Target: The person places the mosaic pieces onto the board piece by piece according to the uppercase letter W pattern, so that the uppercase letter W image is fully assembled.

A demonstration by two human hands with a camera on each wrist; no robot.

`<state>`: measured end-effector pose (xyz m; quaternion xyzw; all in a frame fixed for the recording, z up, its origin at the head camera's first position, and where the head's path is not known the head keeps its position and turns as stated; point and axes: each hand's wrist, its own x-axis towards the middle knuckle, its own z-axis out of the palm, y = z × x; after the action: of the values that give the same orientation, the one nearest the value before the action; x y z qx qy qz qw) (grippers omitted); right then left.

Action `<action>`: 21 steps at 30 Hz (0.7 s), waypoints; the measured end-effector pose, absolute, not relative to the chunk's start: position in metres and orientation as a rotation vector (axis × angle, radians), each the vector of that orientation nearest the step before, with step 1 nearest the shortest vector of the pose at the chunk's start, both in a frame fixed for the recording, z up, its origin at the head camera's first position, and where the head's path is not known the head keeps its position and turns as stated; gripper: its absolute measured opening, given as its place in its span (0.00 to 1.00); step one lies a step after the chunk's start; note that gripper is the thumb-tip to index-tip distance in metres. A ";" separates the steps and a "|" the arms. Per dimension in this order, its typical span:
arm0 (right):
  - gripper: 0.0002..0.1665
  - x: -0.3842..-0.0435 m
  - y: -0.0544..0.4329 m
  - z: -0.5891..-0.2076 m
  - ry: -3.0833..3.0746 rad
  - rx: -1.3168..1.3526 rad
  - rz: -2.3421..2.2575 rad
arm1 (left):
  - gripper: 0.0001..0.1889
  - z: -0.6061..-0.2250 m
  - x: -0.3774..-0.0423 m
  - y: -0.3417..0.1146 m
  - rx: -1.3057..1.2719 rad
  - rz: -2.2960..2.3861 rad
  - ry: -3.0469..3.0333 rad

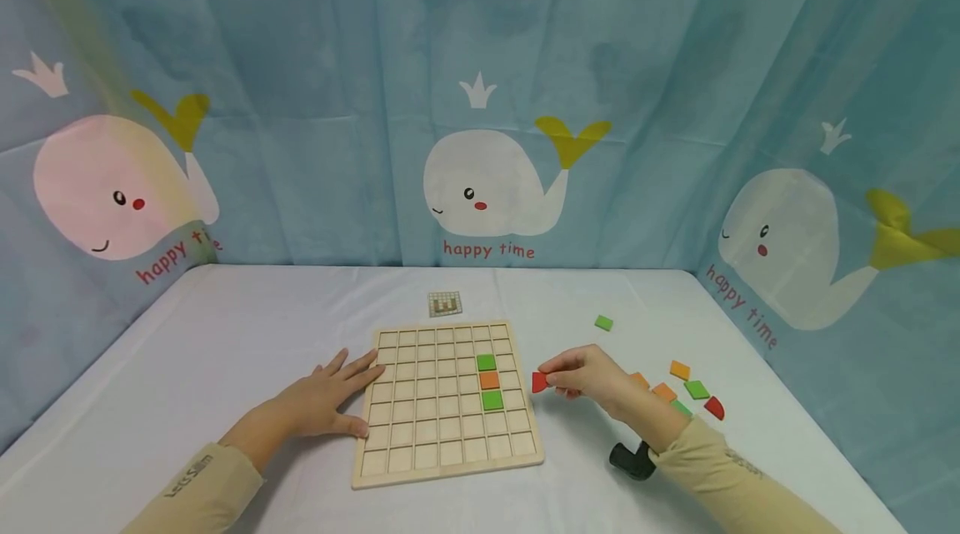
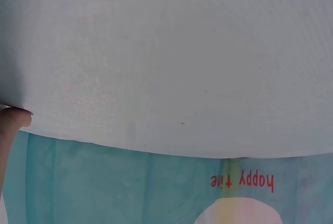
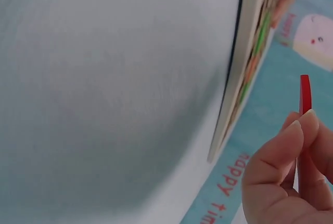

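Note:
A wooden grid board lies on the white table, with two green square tiles and an orange square tile between them in one column. My left hand rests at the board's left edge, fingers spread and fingertips on the rim. In the left wrist view only a bit of that hand shows. Just off the board's right edge, my right hand pinches a red tile between thumb and fingers. The right wrist view shows the red tile edge-on above the fingertips.
Orange tiles, green tiles and a red quarter-round tile lie at the right, partly behind my right forearm. A lone green tile sits farther back. Behind the board is a small patterned card. A black object is below my right wrist.

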<state>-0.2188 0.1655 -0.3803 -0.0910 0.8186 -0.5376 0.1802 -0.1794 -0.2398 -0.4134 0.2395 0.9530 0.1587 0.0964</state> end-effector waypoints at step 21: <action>0.03 -0.203 0.128 -0.394 2.261 -0.292 -1.413 | 0.52 -0.411 -0.179 -0.239 0.711 0.470 2.822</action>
<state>-0.2033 0.1280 -0.3945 -0.1060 0.8209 -0.5129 0.2276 -0.1785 -0.2386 -0.4112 0.2401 0.9528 0.1588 0.0966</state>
